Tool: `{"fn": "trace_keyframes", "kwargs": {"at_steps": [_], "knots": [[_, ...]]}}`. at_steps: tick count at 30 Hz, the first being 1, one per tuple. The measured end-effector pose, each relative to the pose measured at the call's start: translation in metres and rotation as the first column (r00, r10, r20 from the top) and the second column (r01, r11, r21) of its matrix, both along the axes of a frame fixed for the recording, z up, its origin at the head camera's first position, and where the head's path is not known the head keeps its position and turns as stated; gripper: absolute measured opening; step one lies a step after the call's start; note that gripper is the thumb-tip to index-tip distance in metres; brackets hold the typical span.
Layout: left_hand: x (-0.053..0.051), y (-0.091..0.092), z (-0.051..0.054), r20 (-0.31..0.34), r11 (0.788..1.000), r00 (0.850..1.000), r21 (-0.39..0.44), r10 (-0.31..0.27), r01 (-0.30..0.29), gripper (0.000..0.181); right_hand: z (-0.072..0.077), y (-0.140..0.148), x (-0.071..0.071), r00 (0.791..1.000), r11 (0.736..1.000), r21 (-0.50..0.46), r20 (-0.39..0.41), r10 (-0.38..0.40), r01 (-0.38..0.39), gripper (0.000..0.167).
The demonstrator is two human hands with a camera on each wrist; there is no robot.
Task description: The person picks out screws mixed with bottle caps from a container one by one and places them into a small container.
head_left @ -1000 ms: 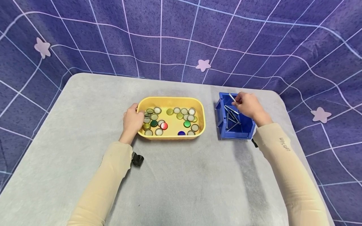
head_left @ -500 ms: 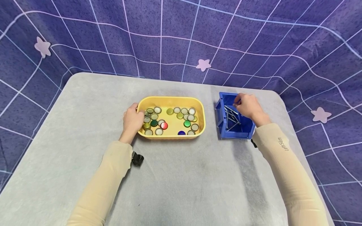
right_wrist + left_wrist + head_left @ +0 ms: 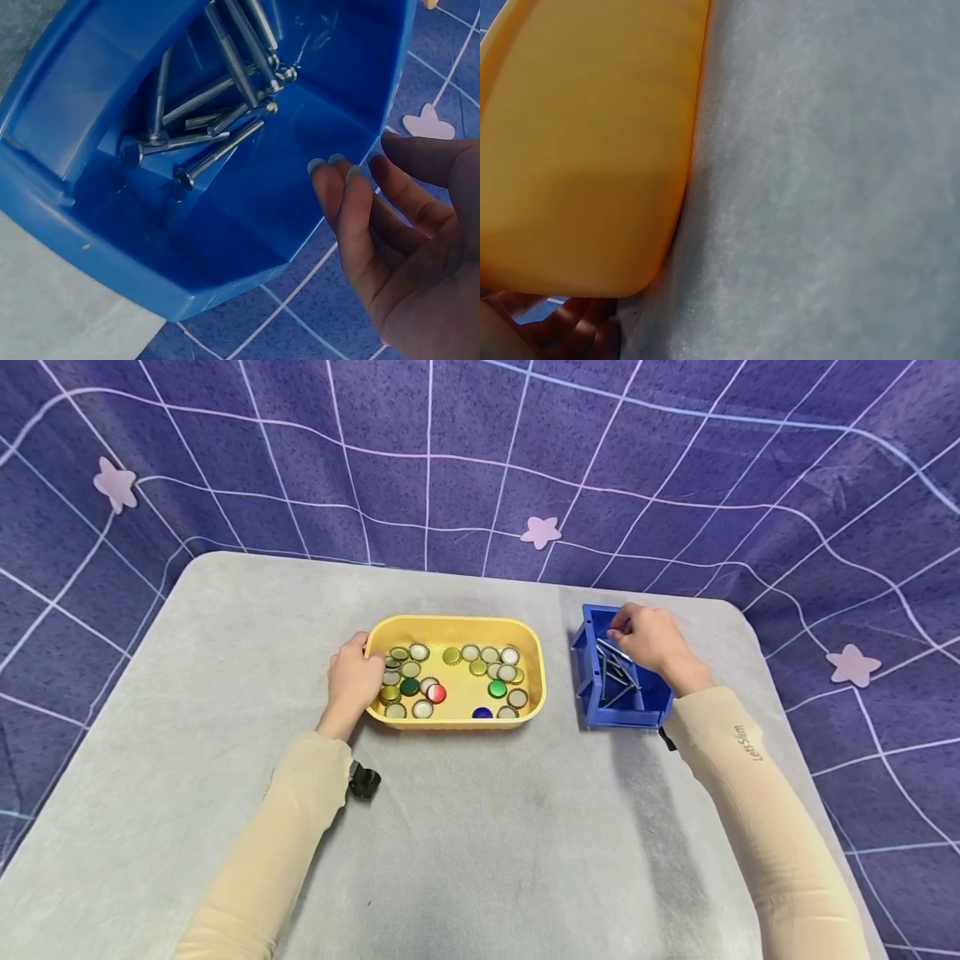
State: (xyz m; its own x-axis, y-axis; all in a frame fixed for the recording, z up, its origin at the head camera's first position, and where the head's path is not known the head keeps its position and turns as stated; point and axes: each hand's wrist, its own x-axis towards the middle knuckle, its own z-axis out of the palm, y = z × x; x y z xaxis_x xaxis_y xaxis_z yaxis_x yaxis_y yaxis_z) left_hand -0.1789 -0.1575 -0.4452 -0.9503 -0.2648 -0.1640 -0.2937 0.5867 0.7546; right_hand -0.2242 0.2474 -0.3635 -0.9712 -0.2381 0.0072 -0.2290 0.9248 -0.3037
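Note:
My left hand (image 3: pixel 356 678) grips the left end of a yellow plastic tub (image 3: pixel 457 724), thumb over the rim and fingers against the outer wall. Inside the tub lie bottle caps (image 3: pixel 497 688) in gold, silver, green, red and dark blue. My right hand (image 3: pixel 654 637) hovers over the far right side of a blue plastic bin (image 3: pixel 628 718). In the right wrist view its fingers are loosely bent and hold nothing. Several metal bolts (image 3: pixel 232 64) lie crossed in the bin, apart from the fingertips (image 3: pixel 354 176). Only curled fingers (image 3: pixel 577 330) of the left hand show under the tub's end in the left wrist view.
Both containers stand on a grey cloth-covered table (image 3: pixel 480 843), with a gap between them. A purple curtain with white lines and star shapes (image 3: pixel 541 532) hangs behind the table. A black wrist camera (image 3: pixel 364 781) sits beside the left cuff.
One second ago my right hand pinched a bolt upright above the blue bin. It has let the bolt go and shifted slightly left. My left hand has stayed on the tub.

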Motion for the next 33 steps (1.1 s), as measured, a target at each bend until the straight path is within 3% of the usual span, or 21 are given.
{"fn": "trace_keyframes", "kwargs": {"at_steps": [10, 17, 24, 28, 33], "knots": [[-0.001, -0.002, 0.002, 0.002, 0.999, 0.999, -0.003, -0.036, 0.036, 0.043, 0.002, -0.009, 0.000, 0.999, 0.999, -0.023, 0.030, -0.030, 0.031, 0.024], [-0.002, -0.006, 0.007, 0.024, 0.995, 0.994, -0.009, -0.103, 0.103, 0.043, 0.005, -0.011, 0.003, 0.997, 0.997, -0.054, 0.036, -0.061, 0.063, 0.029], [-0.005, -0.013, 0.013, 0.088, 0.976, 0.972, 0.045, -0.218, 0.215, 0.050, 0.009, -0.015, 0.005, 0.996, 0.994, -0.066, 0.046, -0.079, 0.082, 0.037], [-0.007, -0.016, 0.020, 0.118, 0.966, 0.961, 0.094, -0.251, 0.241, 0.061, 0.011, -0.018, 0.006, 0.995, 0.994, -0.074, 0.059, -0.078, 0.083, 0.040], [-0.008, -0.018, 0.034, 0.037, 0.972, 0.971, 0.023, -0.236, 0.235, 0.068, 0.012, -0.022, 0.008, 0.999, 0.999, -0.038, 0.031, -0.036, 0.037, 0.058]]}}
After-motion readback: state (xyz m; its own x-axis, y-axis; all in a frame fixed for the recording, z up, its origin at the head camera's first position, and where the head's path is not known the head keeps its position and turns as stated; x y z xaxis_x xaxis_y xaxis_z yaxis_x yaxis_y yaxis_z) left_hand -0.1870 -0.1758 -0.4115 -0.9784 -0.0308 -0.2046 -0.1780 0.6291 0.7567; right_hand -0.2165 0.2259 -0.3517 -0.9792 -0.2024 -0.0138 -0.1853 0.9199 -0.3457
